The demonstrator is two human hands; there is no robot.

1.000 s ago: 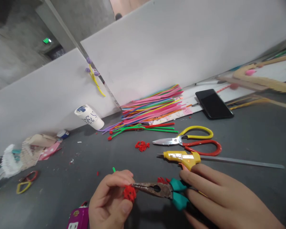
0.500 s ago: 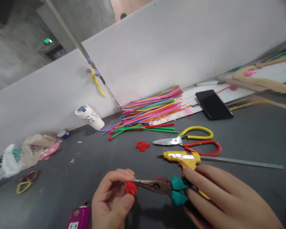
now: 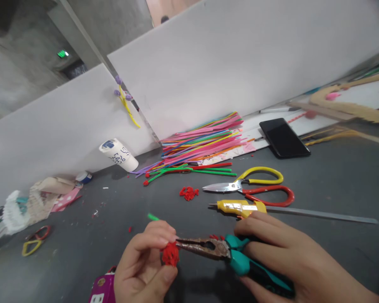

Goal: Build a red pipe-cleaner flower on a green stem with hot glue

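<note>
Between the thumb and fingers of my left hand (image 3: 142, 267) is a red pipe-cleaner flower head (image 3: 171, 254). A short green stem end (image 3: 152, 217) sticks out above those fingers. My right hand (image 3: 290, 252) is closed around the teal handles of a pair of needle-nose pliers (image 3: 216, 249). The jaws are slightly parted, with their tips at the upper right side of the red flower head; whether they pinch a strand I cannot tell. Behind the pliers lie a few small red pieces (image 3: 214, 237). Beyond my right hand rests a yellow glue gun (image 3: 235, 206) with a clear glue stick.
Scissors with yellow and red handles (image 3: 240, 185) lie behind the glue gun, beside a small red pile (image 3: 188, 193). Farther back are bundled colored pipe cleaners (image 3: 202, 141), a phone (image 3: 284, 136) and a white cup (image 3: 118, 155). A purple box (image 3: 102, 289) sits by my left wrist.
The red flower head has turned in my left fingers, and its green stem end now shows. The pliers' jaws and handles have spread a little, and my right hand has shifted on the handles.
</note>
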